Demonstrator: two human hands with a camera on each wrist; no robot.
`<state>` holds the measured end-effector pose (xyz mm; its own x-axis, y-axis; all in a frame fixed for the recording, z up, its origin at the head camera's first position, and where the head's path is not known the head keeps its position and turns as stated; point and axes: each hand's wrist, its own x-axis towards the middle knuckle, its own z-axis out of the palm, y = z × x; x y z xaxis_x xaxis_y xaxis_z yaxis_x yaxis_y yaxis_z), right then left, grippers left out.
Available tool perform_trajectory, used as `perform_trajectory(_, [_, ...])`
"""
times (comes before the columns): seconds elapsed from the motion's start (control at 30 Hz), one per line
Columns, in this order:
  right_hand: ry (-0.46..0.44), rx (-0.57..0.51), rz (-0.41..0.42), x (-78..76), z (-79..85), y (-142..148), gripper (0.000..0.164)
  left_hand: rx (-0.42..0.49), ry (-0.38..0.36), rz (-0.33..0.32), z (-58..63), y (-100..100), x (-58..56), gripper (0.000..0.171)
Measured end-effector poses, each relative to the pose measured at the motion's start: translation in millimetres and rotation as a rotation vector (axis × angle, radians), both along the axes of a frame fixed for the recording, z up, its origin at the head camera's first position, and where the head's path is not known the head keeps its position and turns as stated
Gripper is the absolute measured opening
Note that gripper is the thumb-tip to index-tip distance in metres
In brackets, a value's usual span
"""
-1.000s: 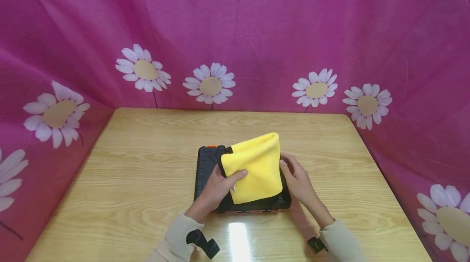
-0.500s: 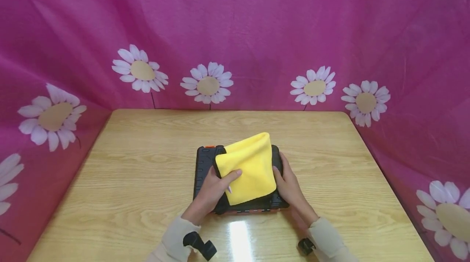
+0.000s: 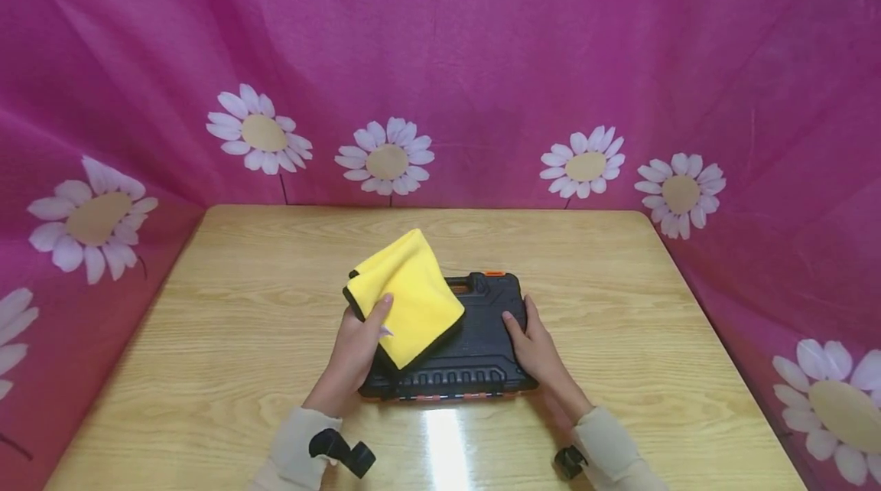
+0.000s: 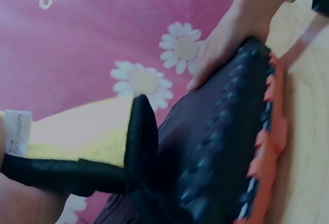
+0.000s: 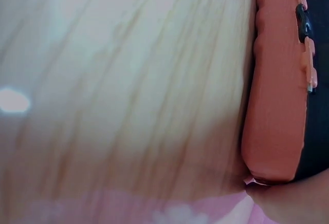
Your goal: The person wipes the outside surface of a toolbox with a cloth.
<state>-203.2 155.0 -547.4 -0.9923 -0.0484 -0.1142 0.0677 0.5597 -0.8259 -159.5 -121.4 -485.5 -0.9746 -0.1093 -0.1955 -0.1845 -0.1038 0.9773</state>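
A yellow microfibre cloth (image 3: 411, 292) with black edging, folded over, is gripped by my left hand (image 3: 352, 349), thumb on top. It hangs above the left part of a black plastic carrying case (image 3: 485, 334) and hides that corner. The case lies flat on the table, its handle (image 3: 460, 287) at the far side. My right hand (image 3: 538, 347) holds the case's right edge, thumb on the lid and fingers along the side. In the left wrist view a white label (image 4: 18, 132) shows on the cloth. The right wrist view shows the case's orange lower shell (image 5: 275, 100).
The light wood table (image 3: 275, 277) extends around the case, with a glare patch (image 3: 446, 445) near the front. Behind and at both sides hangs a magenta curtain (image 3: 475, 55) printed with white daisies. Each wrist wears a black camera strap (image 3: 340, 451).
My left hand has carried the cloth leftward, tilting it and uncovering the case's middle and right. My right hand has come onto the case's right edge.
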Motion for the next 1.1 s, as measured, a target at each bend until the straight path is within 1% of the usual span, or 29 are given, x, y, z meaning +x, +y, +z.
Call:
perform_trajectory(0.1, [0.005, 0.010, -0.001, -0.4, -1.0, 0.9, 0.071, -0.001, -0.054, 0.047, 2.2, -10.6, -3.3, 0.053])
perform_trajectory(0.2, [0.000, 0.016, 0.007, -0.4, -1.5, 0.2, 0.070, 0.020, -0.072, 0.063, 5.5, -22.5, -5.9, 0.056])
perform_trajectory(0.27, [0.009, 0.018, 0.015, -0.8, -1.7, -0.2, 0.069, 0.009, -0.066, 0.065, 8.5, -30.7, -7.8, 0.056])
perform_trajectory(0.37, [0.020, 0.018, 0.027, -1.3, -1.3, -1.1, 0.067, -0.049, -0.057, 0.091, 11.7, -44.0, -10.9, 0.057])
perform_trajectory(0.43, [0.024, 0.012, 0.031, -1.5, -1.4, -1.3, 0.067, -0.113, -0.054, 0.118, 12.9, -53.1, -13.2, 0.058])
perform_trajectory(0.5, [0.021, 0.012, 0.026, -1.3, -1.3, -1.3, 0.067, -0.146, -0.047, 0.145, 13.7, -61.8, -15.7, 0.058])
perform_trajectory(0.6, [0.023, 0.012, 0.019, -0.4, -1.9, -0.7, 0.067, -0.185, -0.032, 0.173, 14.6, -73.8, -19.7, 0.057])
perform_trajectory(0.73, [0.038, 0.006, 0.018, 1.4, -2.0, 0.8, 0.066, -0.221, -0.018, 0.220, 15.4, -84.9, -24.4, 0.056])
perform_trajectory(0.83, [0.041, 0.006, 0.023, 2.0, -2.0, 0.9, 0.066, -0.269, 0.008, 0.271, 13.5, -89.6, -27.3, 0.053])
perform_trajectory(0.9, [0.040, 0.006, 0.024, 2.0, -1.8, 0.8, 0.066, -0.334, 0.050, 0.293, 9.7, -90.8, -29.3, 0.045])
perform_trajectory(0.97, [0.036, 0.005, 0.023, 2.0, -1.6, 0.6, 0.066, -0.415, 0.112, 0.309, 4.2, -90.3, -31.0, 0.037])
perform_trajectory(1.03, [0.033, 0.003, 0.022, 1.8, -1.5, 0.6, 0.066, -0.489, 0.176, 0.297, -2.3, -88.4, -31.5, 0.030])
perform_trajectory(1.1, [0.034, 0.005, 0.024, 1.3, -1.3, 0.9, 0.066, -0.543, 0.219, 0.260, -9.4, -85.0, -31.9, 0.031])
